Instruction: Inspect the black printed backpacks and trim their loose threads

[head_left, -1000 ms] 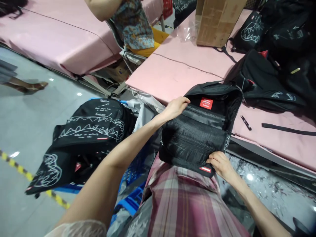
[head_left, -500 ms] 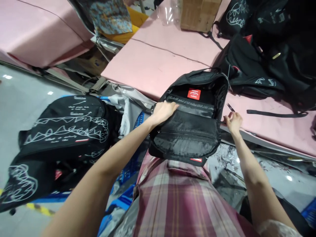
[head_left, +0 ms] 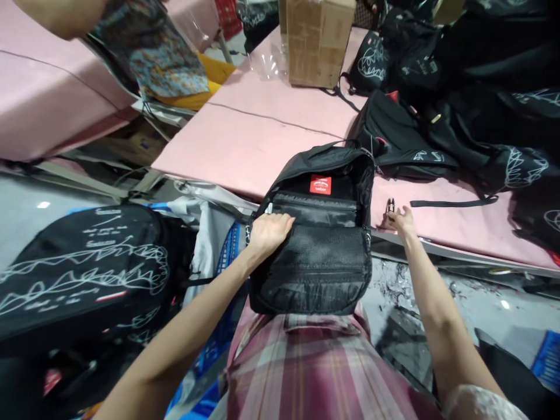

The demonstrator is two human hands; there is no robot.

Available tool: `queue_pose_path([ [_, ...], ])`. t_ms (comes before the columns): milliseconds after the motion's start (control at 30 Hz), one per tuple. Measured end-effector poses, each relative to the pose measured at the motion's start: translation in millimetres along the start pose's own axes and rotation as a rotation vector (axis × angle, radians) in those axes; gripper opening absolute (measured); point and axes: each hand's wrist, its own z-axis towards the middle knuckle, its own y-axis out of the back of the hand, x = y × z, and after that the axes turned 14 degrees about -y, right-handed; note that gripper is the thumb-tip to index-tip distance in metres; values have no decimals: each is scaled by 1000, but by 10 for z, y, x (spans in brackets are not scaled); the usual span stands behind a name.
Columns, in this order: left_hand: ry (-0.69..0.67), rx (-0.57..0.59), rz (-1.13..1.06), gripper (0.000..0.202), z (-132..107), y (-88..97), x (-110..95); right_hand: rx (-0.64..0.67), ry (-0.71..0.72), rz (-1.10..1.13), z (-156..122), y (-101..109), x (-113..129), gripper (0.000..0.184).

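Note:
An unzipped black backpack [head_left: 324,248] rests against my lap and the table edge, its mouth facing me. Inside show a red label [head_left: 321,185] and a mesh pocket. My left hand [head_left: 270,233] is closed on the left rim of the backpack's opening. To the right of the bag, my right hand [head_left: 400,220] is at the table's front edge, its thumb and fingers at the lower end of small dark thread snips [head_left: 391,206]. The snips' blades point away from me; the grip is partly hidden.
The pink table [head_left: 245,143] bears a cardboard box [head_left: 319,46], a loose black strap [head_left: 455,203] and several black backpacks [head_left: 394,140] at right. Another black backpack with white drawings [head_left: 96,262] lies at my left. A person's patterned clothing [head_left: 153,46] shows at upper left.
The view has shifted, so the scene sits further left and lower. The snips have turned in my right hand and now show two blades. My left hand keeps hold of the backpack's rim.

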Motion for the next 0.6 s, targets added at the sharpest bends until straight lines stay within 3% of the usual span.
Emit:
queue_pose_path([
  [133,-59,-14,7,40,-51,91,-36,157,-84,335,-255,298,-80,16],
  [300,-243,-41,-136,41,34,127,-84,316,-194,739,-925,524,-232,28],
  [367,-332,-25,-208,43,120,110,-131,295,-195,856,-1203,546,-193,30],
  [500,-433,33,-293,44,290,47,-302,120,15,745,-1608,529,44,30],
  [600,-458,92,-334,44,383,13,-466,161,191,322,-1666,401,251,28],
])
